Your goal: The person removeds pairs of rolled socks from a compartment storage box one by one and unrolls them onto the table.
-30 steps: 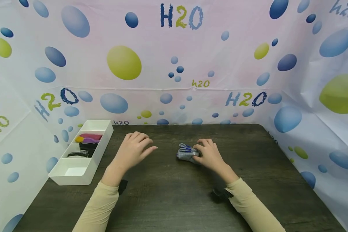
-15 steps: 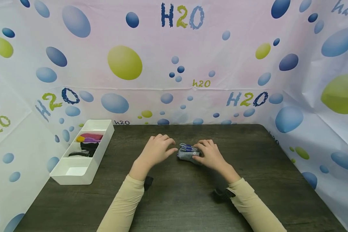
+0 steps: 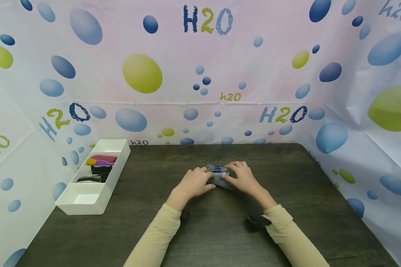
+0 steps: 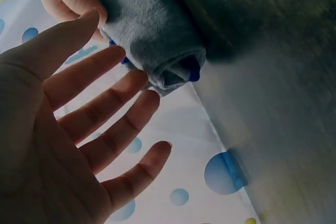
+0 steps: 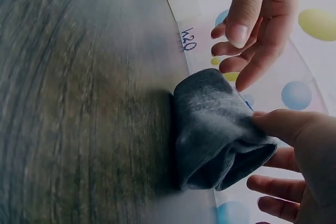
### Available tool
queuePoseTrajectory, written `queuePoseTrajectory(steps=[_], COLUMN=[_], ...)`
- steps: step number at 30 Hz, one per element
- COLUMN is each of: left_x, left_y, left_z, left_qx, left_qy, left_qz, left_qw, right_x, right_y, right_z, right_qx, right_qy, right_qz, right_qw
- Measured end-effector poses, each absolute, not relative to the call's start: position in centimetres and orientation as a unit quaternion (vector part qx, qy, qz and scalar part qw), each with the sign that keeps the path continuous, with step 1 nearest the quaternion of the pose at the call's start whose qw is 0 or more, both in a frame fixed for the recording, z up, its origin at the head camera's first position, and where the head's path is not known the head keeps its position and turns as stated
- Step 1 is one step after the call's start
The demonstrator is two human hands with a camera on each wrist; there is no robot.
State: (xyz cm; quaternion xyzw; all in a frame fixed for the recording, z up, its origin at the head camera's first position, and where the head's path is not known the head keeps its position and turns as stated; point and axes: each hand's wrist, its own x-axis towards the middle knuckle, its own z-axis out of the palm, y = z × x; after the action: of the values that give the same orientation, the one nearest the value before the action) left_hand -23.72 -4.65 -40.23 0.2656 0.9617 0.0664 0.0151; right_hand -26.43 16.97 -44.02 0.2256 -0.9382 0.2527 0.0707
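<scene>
A rolled bundle of grey socks [image 3: 220, 180] with blue-striped cuffs lies on the dark table in the head view. At its right end, my right hand [image 3: 243, 178] pinches it between the thumb on the near side and the fingers on the far side. The right wrist view shows that thumb pressed on the grey cloth [image 5: 210, 114]. My left hand [image 3: 194, 182] has come up to the left end, fingers spread and lightly bent. In the left wrist view its fingertips are right at the edge of the sock roll [image 4: 155, 30], not curled round it.
A white divided box [image 3: 115, 178] stands at the left of the table [image 3: 287, 178]. One section holds red, yellow and purple socks [image 3: 103, 160]; another holds black and striped socks [image 3: 100, 172]. A bubble-patterned sheet [image 3: 173, 122] rises behind the table and along both sides.
My left hand has moved right, from beside the white box to the left end of the grey socks. The right hand and the socks have stayed almost in place.
</scene>
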Motion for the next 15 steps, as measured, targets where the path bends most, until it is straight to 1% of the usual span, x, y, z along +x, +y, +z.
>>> queuePoseTrajectory(steps=[5,12,15], left_x=[-23.43,-23.44,-23.29], left_y=[-4.49,-4.29,-3.94], left_z=[-40.3,-40.54,-40.72], left_qx=[0.249,0.245,0.242], left_qy=[0.965,0.967,0.968], left_qz=[0.073,0.062,0.053], left_qw=[0.028,0.033,0.032], right_x=[-26.72,-26.79,-26.74], right_y=[17.2,17.57,17.68], right_z=[-44.51,-44.66,-44.65], right_qx=[0.216,0.21,0.204], right_qy=[-0.935,-0.941,-0.945], right_qz=[0.272,0.253,0.244], right_qw=[0.063,0.082,0.079])
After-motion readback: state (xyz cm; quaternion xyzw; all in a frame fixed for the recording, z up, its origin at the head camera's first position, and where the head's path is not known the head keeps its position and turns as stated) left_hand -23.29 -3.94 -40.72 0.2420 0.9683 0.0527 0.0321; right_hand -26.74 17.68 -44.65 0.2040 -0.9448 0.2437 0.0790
